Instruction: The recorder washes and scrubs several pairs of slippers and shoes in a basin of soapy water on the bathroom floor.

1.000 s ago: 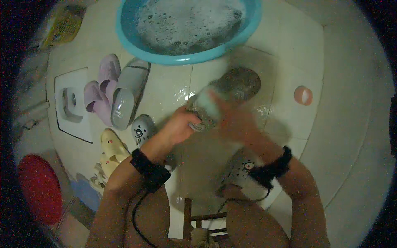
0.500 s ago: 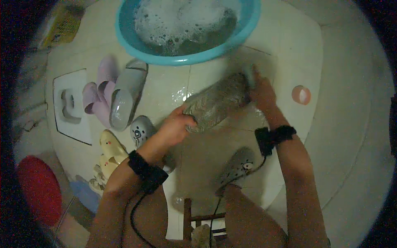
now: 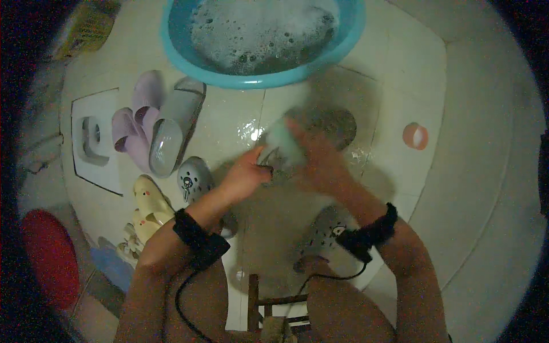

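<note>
A wet grey slipper (image 3: 341,128) is held sole up over the floor, its toe pointing to the far right. My left hand (image 3: 246,177) is closed round its near left end, thumb on top. Across the sole lies a pale green brush (image 3: 284,143), smeared by motion, its bristles not visible. My right hand (image 3: 320,163) is wrapped over the brush, also blurred, hiding the middle of the slipper. Each wrist wears a black strap with a cable.
A blue basin (image 3: 251,80) of foamy water stands at the far side. To the left are pink slippers (image 3: 134,137), grey slippers (image 3: 168,143), yellow slippers (image 3: 150,206) and a squat toilet (image 3: 94,143). A pink round object (image 3: 416,136) lies right. Clogs (image 3: 195,176) are on my feet.
My right hand has swept the brush from the slipper's far right end toward its near left end. My left hand keeps its hold in about the same place.
</note>
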A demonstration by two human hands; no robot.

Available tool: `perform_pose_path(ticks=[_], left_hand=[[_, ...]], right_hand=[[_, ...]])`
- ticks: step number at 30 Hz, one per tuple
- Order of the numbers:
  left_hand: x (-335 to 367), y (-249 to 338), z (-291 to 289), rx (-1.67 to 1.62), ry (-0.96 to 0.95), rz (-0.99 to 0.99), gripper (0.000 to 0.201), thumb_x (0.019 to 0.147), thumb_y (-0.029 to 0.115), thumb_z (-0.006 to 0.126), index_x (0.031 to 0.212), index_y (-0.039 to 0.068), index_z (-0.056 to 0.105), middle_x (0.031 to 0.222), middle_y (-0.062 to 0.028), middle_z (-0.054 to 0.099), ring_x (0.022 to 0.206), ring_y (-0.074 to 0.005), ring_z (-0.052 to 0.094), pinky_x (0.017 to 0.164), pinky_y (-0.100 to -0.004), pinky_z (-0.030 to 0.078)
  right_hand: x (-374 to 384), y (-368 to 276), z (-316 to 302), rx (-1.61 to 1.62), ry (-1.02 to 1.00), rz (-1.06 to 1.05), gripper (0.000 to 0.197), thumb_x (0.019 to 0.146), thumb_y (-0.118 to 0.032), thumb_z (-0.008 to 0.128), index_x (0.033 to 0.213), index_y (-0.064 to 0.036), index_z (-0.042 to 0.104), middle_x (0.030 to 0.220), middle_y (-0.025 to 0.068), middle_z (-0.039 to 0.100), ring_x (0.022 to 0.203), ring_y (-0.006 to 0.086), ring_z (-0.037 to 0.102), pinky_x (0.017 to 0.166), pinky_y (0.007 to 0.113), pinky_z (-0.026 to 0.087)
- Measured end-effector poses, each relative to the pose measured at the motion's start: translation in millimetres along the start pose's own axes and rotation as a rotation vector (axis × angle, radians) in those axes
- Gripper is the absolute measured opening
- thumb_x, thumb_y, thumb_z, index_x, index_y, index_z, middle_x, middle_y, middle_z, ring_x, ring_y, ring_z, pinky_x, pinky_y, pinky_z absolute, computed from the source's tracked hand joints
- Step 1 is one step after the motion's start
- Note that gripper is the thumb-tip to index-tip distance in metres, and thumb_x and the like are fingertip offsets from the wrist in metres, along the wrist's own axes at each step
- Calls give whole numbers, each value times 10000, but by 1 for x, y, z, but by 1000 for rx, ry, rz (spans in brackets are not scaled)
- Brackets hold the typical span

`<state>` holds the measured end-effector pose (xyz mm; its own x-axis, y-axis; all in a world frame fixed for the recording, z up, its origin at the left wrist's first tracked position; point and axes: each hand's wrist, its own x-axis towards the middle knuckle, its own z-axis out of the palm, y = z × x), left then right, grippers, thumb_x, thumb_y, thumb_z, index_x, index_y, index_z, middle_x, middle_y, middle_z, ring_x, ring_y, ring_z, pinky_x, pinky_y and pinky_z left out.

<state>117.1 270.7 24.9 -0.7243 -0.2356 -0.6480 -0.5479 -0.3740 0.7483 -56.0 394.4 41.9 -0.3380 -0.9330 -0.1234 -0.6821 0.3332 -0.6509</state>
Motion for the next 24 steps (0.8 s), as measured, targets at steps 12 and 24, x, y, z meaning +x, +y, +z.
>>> perform_pose_path(ticks=[12, 24], left_hand=[[14, 0, 13, -941, -98, -111, 457, 916, 285, 484, 1284, 25, 409, 1234, -108, 523, 1110, -245, 525, 982, -395, 398], [14, 12, 2, -945, -50, -185, 391, 950, 272, 415, 1248, 18, 421, 1205, -108, 528, 1082, -228, 533, 913, -394, 442]], right_hand=[[-20, 11, -25, -90, -213, 478, 711, 764, -293, 606, 1388, -173, 286, 1331, 243, 377, 1174, 413, 425, 892, 478, 440], [-15, 78, -34, -86, -102, 576, 802, 646, -138, 662, 1377, -174, 334, 1201, 224, 493, 1134, 383, 460, 951, 432, 390]])
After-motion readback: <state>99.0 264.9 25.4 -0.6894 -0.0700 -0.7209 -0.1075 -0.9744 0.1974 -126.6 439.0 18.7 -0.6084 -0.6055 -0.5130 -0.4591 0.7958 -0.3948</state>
